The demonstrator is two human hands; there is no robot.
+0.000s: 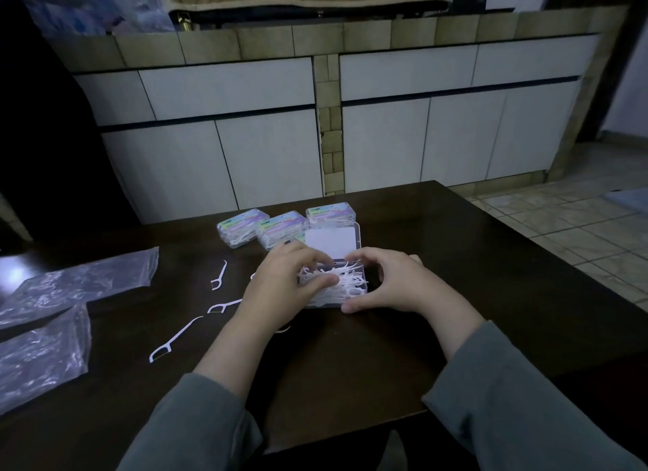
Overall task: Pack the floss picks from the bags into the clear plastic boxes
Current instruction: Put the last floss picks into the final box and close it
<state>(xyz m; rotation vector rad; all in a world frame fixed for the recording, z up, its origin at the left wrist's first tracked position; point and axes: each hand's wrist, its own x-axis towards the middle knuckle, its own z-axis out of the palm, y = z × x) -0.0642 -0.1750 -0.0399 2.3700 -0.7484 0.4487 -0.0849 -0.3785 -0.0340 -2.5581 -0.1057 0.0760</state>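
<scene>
**A:** Where is the box being filled?

**B:** The open clear plastic box (354, 290) sits on the dark wooden worktop (350, 365), about the middle, with its lid (331, 241) standing up at the far side. A heap of white floss picks (342, 281) fills it and rises above the rim.

**A:** And the hands?

**B:** The left hand (280, 288) is over the box's left end, its fingers (308, 260) curled down onto the heap and the thumb pressed against the picks; whether it pinches any I cannot tell. The right hand (396, 284) cups the right end, fingers (364, 260) bent over the far rim and thumb at the near corner, holding the box.

**A:** Any picks outside it?

**B:** Three lie loose on the worktop left of the left hand: one farther off (219, 276), one (224, 306) just beside the wrist, one nearer (175, 339). A bit of another shows beneath the left forearm.

**A:** The rest?

**B:** Three closed boxes (280, 228), already filled, stand in a row just behind the open one. Two crumpled clear plastic bags (80, 284) lie flat at the worktop's left edge, one behind the other. Grey sleeves (508, 400) cover both forearms.
</scene>
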